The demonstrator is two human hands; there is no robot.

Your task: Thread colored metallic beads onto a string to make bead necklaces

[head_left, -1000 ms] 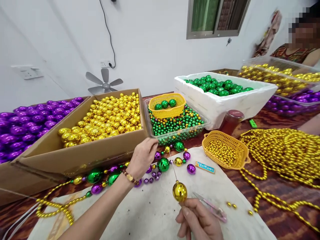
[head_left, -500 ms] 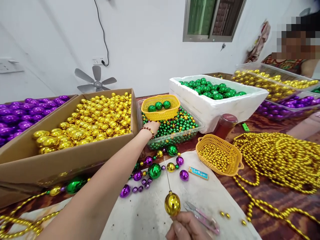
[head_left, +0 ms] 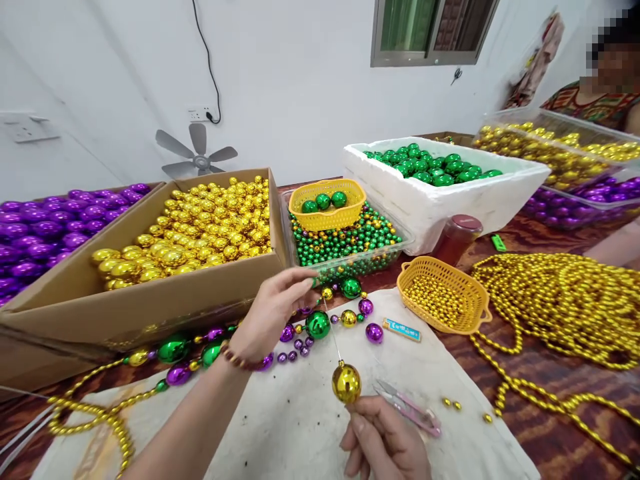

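My left hand (head_left: 280, 310), wearing a beaded bracelet, pinches what looks like a small green bead (head_left: 315, 282) between thumb and fingers. It is just in front of the clear tub of small beads (head_left: 345, 247). Low in the middle, my right hand (head_left: 383, 433) is closed at the underside of a large gold bead (head_left: 346, 383). A thin needle (head_left: 333, 333) sticks up out of that bead towards my left hand; its lower end is hidden by the fingers. Behind the needle lies a strand of mixed beads (head_left: 317, 325). Pink-handled thread snips (head_left: 415, 413) lie beside my right hand.
Cartons hold gold balls (head_left: 200, 233) and purple balls (head_left: 45, 227). A foam box (head_left: 435, 210) holds green ones. A yellow basket (head_left: 327, 217) sits on the tub, another basket (head_left: 450, 313) to its right. Gold bead chains (head_left: 560, 307) are heaped right. A person (head_left: 610, 93) is behind.
My left hand has drawn back from the tub towards me and now pinches a small green bead near the needle tip. My right hand still holds the needle and gold bead.
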